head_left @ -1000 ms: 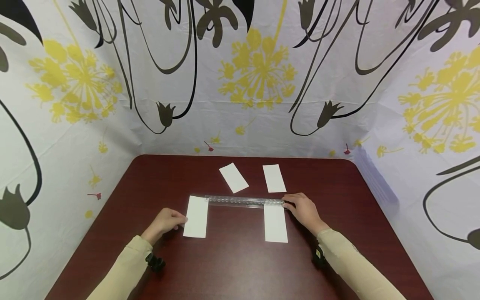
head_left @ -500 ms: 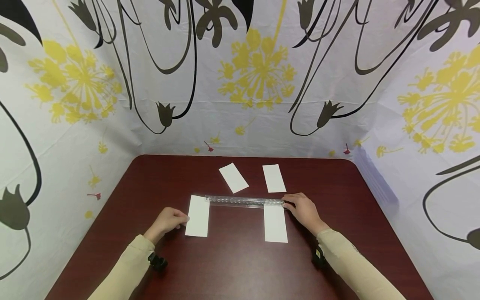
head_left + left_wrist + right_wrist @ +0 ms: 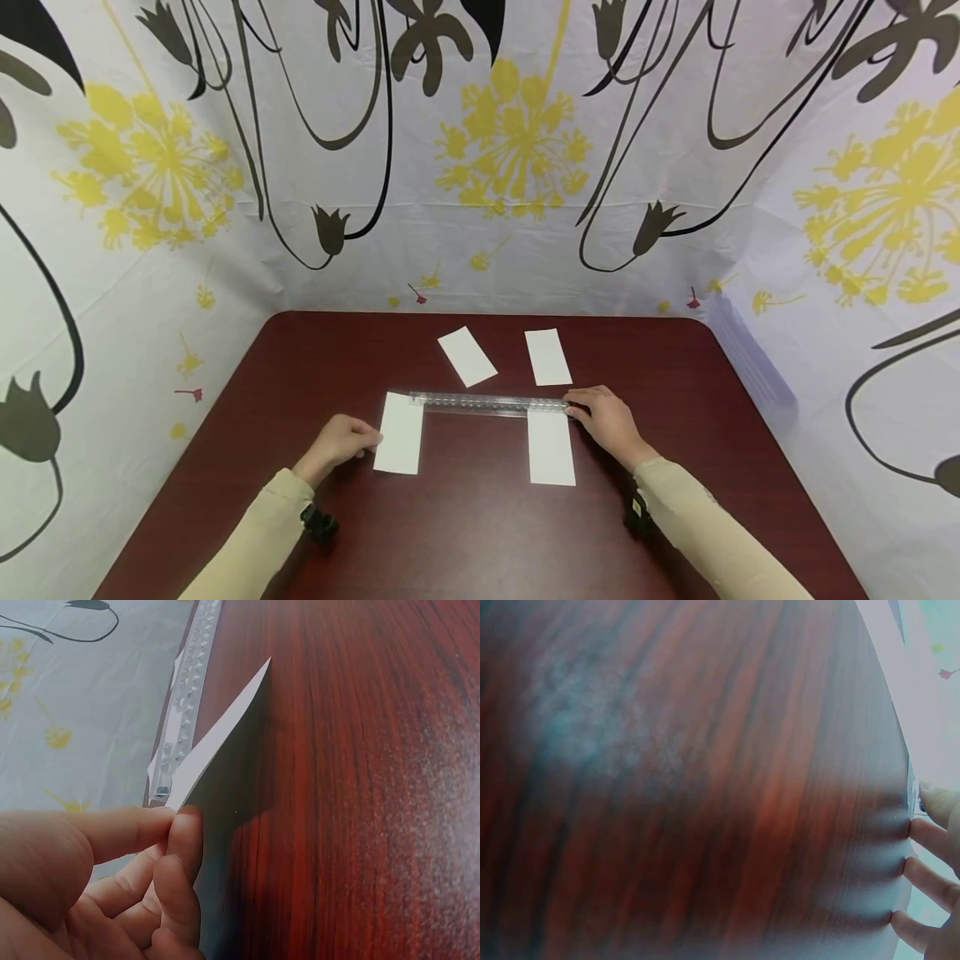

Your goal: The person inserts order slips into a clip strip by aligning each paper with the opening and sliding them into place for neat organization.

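My left hand [image 3: 339,442] pinches the near-left edge of a white paper card [image 3: 398,435] between thumb and fingers. In the left wrist view this card [image 3: 223,741] is tilted, its underside in shadow above the tabletop. A clear plastic ruler [image 3: 480,404] lies crosswise, its left end overlapping the card's top right corner. At the ruler's other end, my right hand [image 3: 606,422] holds it with thumb and index finger, other fingertips resting on the table in the right wrist view. Beneath that end lies a second white card [image 3: 551,447], its top edge along the ruler.
Two more white cards lie behind the ruler, one slanted [image 3: 468,357] and one nearly straight [image 3: 549,357]. The dark red wood-grain table [image 3: 480,533] has rounded back corners. A white floral-patterned cloth [image 3: 405,183] surrounds it at the back and sides.
My left hand has shifted slightly right, carrying the left card with it, so the card overlaps the ruler's left end a little more. The right hand and ruler stay in place.
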The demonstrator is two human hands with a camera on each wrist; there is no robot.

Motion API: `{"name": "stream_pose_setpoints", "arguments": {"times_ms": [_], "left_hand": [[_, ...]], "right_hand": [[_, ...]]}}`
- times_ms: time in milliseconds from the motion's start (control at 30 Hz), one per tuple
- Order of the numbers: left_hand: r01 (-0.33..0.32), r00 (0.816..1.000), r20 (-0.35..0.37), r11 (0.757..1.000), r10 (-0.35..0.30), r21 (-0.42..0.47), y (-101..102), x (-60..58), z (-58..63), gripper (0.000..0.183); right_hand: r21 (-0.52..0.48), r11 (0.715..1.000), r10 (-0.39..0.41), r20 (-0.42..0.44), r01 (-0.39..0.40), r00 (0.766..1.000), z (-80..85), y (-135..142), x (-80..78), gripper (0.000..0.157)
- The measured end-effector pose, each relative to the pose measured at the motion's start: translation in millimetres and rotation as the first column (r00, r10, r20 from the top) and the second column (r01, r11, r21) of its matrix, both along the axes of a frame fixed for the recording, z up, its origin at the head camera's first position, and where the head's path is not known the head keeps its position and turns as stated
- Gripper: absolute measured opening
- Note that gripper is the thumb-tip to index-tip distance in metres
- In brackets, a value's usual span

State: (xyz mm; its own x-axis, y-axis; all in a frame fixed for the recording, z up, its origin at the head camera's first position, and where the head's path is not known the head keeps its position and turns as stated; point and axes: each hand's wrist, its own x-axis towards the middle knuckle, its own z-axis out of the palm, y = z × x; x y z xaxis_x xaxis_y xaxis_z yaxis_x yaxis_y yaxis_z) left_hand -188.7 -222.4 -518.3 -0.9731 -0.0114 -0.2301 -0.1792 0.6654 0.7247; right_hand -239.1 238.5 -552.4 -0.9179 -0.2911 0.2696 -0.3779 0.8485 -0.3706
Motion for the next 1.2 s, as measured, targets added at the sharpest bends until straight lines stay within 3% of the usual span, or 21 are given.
{"name": "stream_pose_setpoints", "arguments": {"times_ms": [367, 1200], "left_hand": [[-0.013, 1.0, 0.014, 1.0, 0.012, 0.01, 5, -1.1, -4.4, 0.016], [-0.008, 1.0, -0.007, 1.0, 0.009, 0.013, 10, 1.3, -1.7, 0.015]], "right_hand": [[0.001, 1.0, -0.006, 0.011, 0.006, 1.0, -0.1, 0, -0.3, 0.03], [-0.004, 1.0, -0.014, 0.007, 0.014, 1.0, -0.9, -1, 0.3, 0.029]]}}
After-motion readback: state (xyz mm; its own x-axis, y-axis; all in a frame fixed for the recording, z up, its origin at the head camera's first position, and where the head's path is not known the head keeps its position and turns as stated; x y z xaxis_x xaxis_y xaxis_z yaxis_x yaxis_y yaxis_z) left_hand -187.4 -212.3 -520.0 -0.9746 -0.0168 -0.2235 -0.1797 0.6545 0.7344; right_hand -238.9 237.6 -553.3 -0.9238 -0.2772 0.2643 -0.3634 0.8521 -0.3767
